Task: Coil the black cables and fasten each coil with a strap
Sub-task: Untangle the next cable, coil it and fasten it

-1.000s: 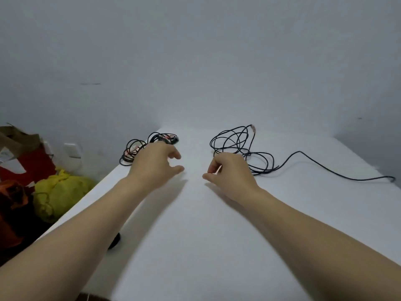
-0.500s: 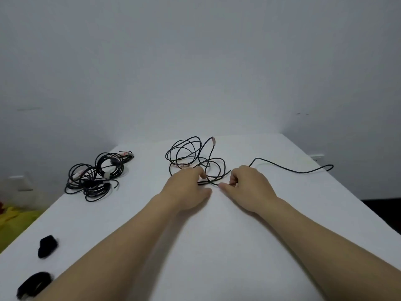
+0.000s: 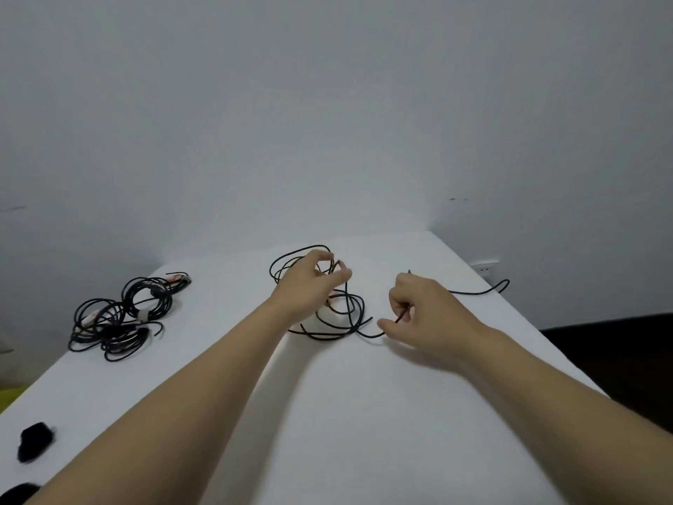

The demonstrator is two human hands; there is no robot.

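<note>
A loose black cable [image 3: 342, 322] lies in tangled loops at the middle of the white table [image 3: 364, 413], its tail running off to the right edge. My left hand [image 3: 309, 286] hovers over the loops with fingers spread and relaxed, next to the cable's reddish plug end. My right hand [image 3: 426, 308] pinches a stretch of the same cable between thumb and curled fingers just right of the loops. At the left lies a pile of coiled black cables [image 3: 124, 315], some wrapped with pale ties. Black straps [image 3: 35, 441] lie at the near left.
The table's right edge drops to a dark floor [image 3: 619, 359]. A wall socket [image 3: 484, 266] sits on the grey wall behind the cable's tail. A second black strap [image 3: 18, 493] shows at the bottom-left corner.
The view swung right, away from the coiled pile. Both hands moved to the loose cable; my left hand rose over the loops and my right hand took hold of a strand.
</note>
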